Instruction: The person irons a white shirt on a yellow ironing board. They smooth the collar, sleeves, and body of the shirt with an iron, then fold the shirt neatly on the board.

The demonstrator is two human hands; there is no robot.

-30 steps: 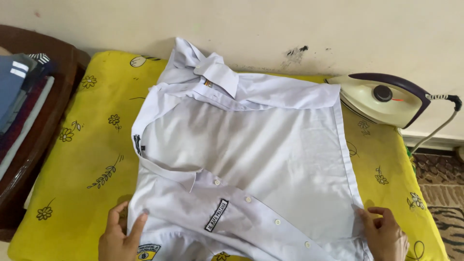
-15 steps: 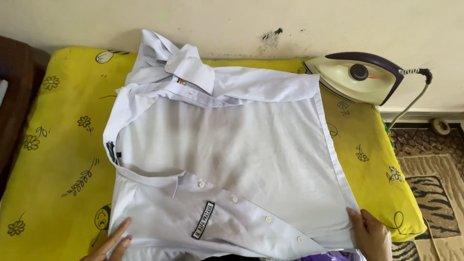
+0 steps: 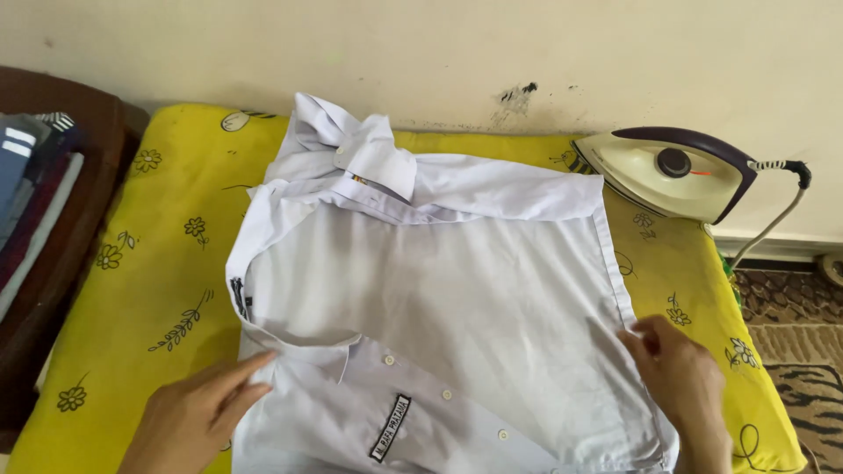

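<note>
A white buttoned shirt (image 3: 439,290) lies spread on a yellow flowered pad (image 3: 149,254), its collar toward the wall and a small dark name tag near the front edge. My left hand (image 3: 198,417) rests flat with fingers stretched on the shirt's lower left, by the sleeve fold. My right hand (image 3: 680,382) pinches the shirt's right hem edge between thumb and fingers.
A cream and purple electric iron (image 3: 676,171) stands on the pad's far right corner, its cord (image 3: 773,219) trailing down the wall. Folded dark clothes (image 3: 26,193) lie in a brown wooden piece at the left. A patterned rug (image 3: 799,351) covers the floor on the right.
Both hands have moved up from the shirt's bottom edge. The left hand now lies on the cloth, the right has taken the right hem. The view has shifted.
</note>
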